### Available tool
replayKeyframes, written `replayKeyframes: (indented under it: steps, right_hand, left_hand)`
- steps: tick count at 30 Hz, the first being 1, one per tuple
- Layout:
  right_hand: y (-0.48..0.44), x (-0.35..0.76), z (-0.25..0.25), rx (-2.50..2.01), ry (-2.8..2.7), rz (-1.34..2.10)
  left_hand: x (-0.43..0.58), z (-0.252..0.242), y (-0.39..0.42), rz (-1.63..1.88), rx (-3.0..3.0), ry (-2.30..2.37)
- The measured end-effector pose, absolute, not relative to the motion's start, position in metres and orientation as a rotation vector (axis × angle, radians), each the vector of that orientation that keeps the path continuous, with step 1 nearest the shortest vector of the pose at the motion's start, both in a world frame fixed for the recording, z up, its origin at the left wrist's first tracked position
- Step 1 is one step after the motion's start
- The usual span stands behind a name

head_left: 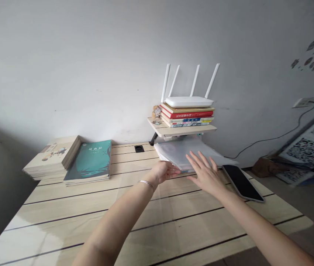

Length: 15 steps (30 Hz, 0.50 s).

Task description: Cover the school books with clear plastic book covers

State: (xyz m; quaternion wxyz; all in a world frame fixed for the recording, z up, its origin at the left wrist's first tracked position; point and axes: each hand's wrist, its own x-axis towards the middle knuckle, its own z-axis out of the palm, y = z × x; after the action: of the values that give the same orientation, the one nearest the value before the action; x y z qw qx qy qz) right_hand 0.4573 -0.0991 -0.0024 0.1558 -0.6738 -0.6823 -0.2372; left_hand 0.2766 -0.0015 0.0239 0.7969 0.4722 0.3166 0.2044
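A stack of clear plastic sleeves with white sheets lies on the desk, its back part beneath a small raised shelf. My left hand is at the stack's near left corner, its fingers curled about the front edge. A thin bracelet circles that wrist. Spread fingers of my right hand lie over the front of the stack, palm down; whether they press on it cannot be told. Just right of this hand is a black-screened phone.
Books with a white four-antenna router on top stand on the shelf, beside a small figurine. Teal books and a beige book stack occupy the desk's left. A cable runs down the right wall.
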Motion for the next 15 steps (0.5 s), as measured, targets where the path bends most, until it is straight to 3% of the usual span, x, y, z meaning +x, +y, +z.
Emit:
replayKeyframes:
  steps: [6, 10, 15]
  right_hand:
    - [-0.056, 0.483, 0.023, -1.979, -1.908, -0.408]
    - [-0.049, 0.492, 0.035, -2.028, -1.799, -0.400]
    - [-0.052, 0.487, 0.033, -2.017, -1.765, -0.384]
  left_hand:
    - [0.280, 0.025, 0.006, 0.545, 1.364, 0.774]
    - [0.286, 0.013, 0.004, 0.643, 1.666, 0.824]
    - [0.307, 0.007, 0.000, 0.526, 2.458, 0.761]
